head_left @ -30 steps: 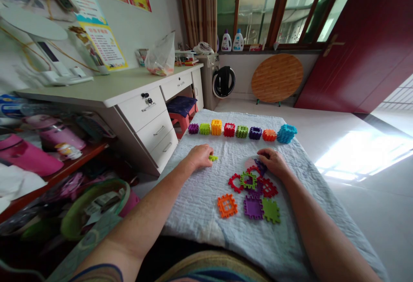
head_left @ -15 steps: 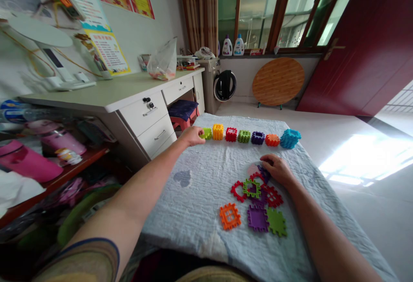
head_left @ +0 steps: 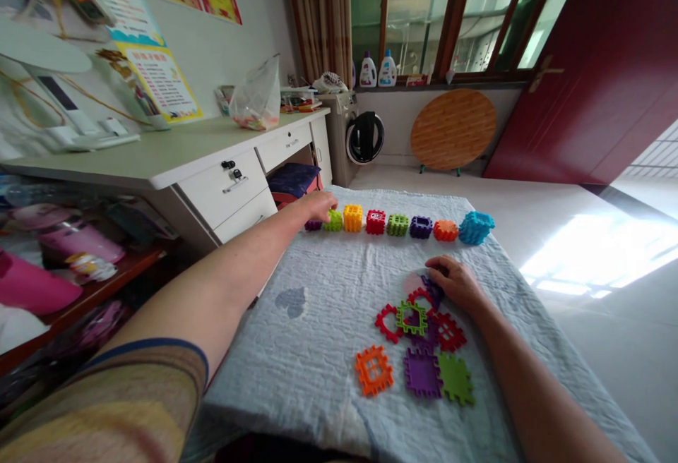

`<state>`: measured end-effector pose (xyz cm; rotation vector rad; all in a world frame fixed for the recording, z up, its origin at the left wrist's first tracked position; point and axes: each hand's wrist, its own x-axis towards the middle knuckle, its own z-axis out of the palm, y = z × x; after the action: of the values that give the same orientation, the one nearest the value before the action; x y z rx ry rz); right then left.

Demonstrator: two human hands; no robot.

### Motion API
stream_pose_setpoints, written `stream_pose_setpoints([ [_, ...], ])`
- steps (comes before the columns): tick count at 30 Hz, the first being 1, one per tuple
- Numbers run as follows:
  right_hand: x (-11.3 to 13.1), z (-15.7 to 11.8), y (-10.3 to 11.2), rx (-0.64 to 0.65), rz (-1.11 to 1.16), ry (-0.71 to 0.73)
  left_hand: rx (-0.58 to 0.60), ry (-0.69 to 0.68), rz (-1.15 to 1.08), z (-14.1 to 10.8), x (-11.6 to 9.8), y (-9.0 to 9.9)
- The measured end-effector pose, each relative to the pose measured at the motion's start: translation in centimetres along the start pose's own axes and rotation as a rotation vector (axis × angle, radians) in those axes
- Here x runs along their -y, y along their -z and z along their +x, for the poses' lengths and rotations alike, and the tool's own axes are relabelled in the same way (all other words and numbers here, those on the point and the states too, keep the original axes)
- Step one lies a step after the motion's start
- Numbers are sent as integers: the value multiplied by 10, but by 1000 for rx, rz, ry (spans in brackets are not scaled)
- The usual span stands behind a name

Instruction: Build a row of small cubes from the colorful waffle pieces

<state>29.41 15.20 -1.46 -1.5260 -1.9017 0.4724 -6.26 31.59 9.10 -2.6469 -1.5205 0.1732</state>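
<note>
My left hand (head_left: 319,205) reaches to the far left of a row of small cubes built from interlocking plastic tiles. Its fingers close at the top of a light green cube (head_left: 333,221). A dark purple cube (head_left: 313,225) shows partly below that hand. Rightward stand cubes in yellow (head_left: 352,218), red (head_left: 376,221), green (head_left: 397,224), dark purple (head_left: 421,227) and orange (head_left: 445,231), then a blue stack (head_left: 476,228). My right hand (head_left: 458,281) rests on the cloth, fingers loosely apart, beside a dark purple tile (head_left: 435,293) that it partly covers.
Loose tiles lie nearer me: a green frame (head_left: 412,318), red (head_left: 450,332), orange (head_left: 374,371), purple (head_left: 422,373) and green (head_left: 456,378). A pale blue cloth (head_left: 312,378) covers the table. A desk (head_left: 174,152) stands left, beside a shelf of bottles.
My left hand has shifted from the light green cube's left side to above it, uncovering the dark purple cube at the row's end. The view has moved slightly; my right hand stays put.
</note>
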Motion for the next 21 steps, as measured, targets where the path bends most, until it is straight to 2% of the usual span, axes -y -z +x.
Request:
stream_pose_setpoints([
  [5,0,0,0,12,-12,-5,52,-100,93,5,1,-2],
  [11,-1,0,0,19,-3,-14,69,-122,99,11,2,-11],
  [21,-1,0,0,12,-1,-1,77,-121,75,5,0,-12],
])
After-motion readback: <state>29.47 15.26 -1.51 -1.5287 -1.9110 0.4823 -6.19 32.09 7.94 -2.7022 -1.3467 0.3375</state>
